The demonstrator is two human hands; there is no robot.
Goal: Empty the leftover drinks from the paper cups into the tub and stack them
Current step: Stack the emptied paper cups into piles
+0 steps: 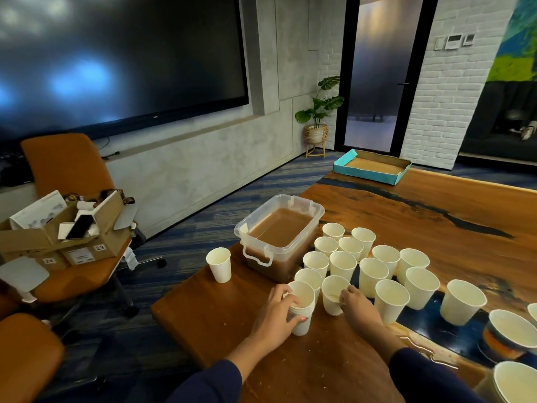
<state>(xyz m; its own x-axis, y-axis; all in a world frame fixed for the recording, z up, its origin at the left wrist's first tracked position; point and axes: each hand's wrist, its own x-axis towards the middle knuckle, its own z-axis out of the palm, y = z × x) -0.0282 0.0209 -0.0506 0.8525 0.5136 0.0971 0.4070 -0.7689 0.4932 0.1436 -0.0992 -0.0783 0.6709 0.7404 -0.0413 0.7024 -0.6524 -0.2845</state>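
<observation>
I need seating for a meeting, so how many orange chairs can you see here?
2. One orange chair stands left of the table, loaded with cardboard boxes; the second chair is at the bottom-left corner, partly cut off. More may be out of view.

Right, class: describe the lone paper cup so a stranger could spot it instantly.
Find the clear plastic tub of brown liquid on the wooden table. Just left of it, near the table's edge, stands one white paper cup. Every other cup sits on the tub's right.

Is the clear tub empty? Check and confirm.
No, the tub holds brown liquid that reaches most of the way up its clear walls.
</observation>
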